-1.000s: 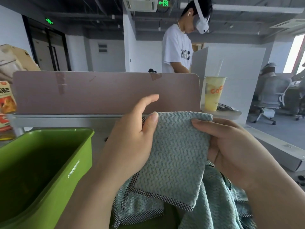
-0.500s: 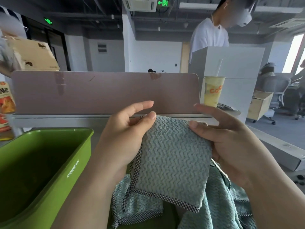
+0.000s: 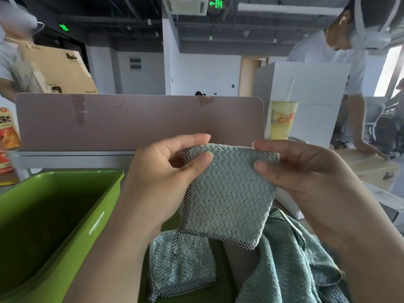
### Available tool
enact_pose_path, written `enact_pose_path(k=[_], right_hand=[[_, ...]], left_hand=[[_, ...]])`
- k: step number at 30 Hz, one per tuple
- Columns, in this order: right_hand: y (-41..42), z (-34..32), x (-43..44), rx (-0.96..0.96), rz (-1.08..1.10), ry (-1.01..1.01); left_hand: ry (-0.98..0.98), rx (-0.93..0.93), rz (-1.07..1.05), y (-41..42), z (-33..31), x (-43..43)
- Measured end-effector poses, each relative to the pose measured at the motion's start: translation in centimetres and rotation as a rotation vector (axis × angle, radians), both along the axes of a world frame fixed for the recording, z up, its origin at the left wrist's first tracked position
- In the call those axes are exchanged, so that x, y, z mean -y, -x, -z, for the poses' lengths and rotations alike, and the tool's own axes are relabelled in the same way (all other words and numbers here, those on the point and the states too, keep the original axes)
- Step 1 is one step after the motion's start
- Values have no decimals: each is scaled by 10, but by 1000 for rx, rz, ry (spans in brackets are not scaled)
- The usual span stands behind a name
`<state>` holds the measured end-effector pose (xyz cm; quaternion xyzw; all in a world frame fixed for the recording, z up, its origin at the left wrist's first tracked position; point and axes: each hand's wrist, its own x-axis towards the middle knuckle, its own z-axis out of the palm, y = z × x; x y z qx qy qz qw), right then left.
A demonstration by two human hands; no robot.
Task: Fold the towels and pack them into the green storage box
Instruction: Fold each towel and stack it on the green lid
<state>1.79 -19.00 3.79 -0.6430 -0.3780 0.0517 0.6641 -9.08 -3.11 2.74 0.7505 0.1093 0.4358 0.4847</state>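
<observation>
The left hand [image 3: 161,173] and right hand [image 3: 306,171] pinch the folded towel [image 3: 227,200]; square its edges before lowering into the green storage box [image 3: 96,211] at 8 o'clock.

Most of the counter [image 3: 32,171] in front of me is hidden. The green storage box [image 3: 96,215] stands open on its left side, near the partition [image 3: 140,121] along the far edge. Loose towels [image 3: 181,265] lie heaped at the near edge, just right of the box. Snack packets [image 3: 8,132] sit at the far left corner.

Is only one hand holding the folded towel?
No, the left hand and the right hand both pinch the top edge of the folded towel.
</observation>
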Motion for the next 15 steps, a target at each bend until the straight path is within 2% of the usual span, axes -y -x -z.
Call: enact_pose_path(k=[7,11,15], right_hand=[[-2,-1,4,201,146,158],[-5,0,2,220,191,164],[-8,1,3,230,209,152]], left_hand=[[-225,-108,-189,8,-3,0],[-333,-131,-314,8,-5,3],[-339,-128,-326,8,-5,1]])
